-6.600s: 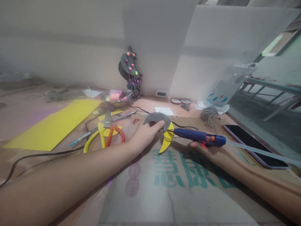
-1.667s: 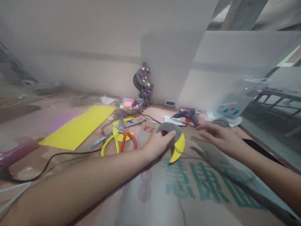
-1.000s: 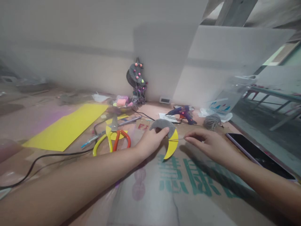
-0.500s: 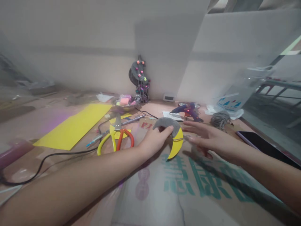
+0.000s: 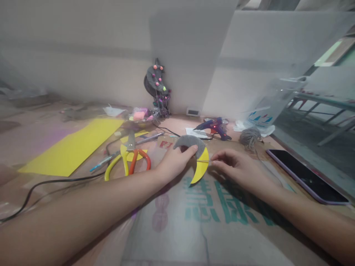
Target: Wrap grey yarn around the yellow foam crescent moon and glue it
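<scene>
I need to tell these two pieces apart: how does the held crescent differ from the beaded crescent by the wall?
The held crescent is part gray, part yellow, without visible beads; the beaded crescent is gray with pink beads. The left hand holds the held crescent; no hand touches the beaded crescent. Both show gray surfaces.

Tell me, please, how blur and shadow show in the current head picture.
In the head view, the left end of the table is smeared, the crescent in the left hand clearer; same view, a broad shadow darkens part of the wall, another lies below the right hand.
</scene>
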A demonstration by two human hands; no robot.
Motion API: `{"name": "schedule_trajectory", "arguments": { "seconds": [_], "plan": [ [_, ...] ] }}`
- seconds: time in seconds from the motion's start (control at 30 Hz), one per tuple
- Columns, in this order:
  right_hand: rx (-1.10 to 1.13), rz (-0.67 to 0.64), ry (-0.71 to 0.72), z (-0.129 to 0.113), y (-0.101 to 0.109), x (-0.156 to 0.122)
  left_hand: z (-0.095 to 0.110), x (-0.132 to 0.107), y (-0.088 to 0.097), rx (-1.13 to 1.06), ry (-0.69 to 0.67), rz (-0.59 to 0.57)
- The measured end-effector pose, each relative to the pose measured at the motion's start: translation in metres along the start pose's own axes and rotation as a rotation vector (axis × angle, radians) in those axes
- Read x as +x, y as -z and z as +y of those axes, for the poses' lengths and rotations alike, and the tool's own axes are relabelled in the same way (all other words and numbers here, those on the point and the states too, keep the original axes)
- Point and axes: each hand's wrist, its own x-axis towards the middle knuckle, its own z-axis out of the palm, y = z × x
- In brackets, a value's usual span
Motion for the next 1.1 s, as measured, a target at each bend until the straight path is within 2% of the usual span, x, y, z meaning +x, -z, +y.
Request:
{"name": "schedule_trajectory", "arguments": {
  "seconds": [0.17, 0.37, 0.6, 0.8, 0.93, 1.1],
  "plan": [
    [-0.091, 0.044, 0.004, -0.004, 0.002, 0.000, 0.001, 0.001, -0.001, 0.037, -0.040, -0.015],
    [-0.079, 0.078, 0.008, -0.005, 0.001, 0.000, 0.002, -0.001, -0.002, 0.072, -0.065, -0.067],
    [-0.153, 0.210, 0.120, -0.016, 0.001, -0.003, 0.001, -0.004, -0.002, 0.078, -0.084, -0.070],
    [-0.130, 0.139, 0.039, -0.015, 0.000, -0.004, 0.003, -0.003, -0.002, 0.083, -0.075, -0.077],
    [-0.076, 0.082, 0.014, -0.007, 0.000, -0.001, 0.002, -0.002, -0.001, 0.096, -0.070, -0.061],
    [0.004, 0.070, -0.011, 0.004, 0.000, 0.005, 0.002, -0.003, 0.000, 0.106, -0.061, -0.102]
  ]
}}
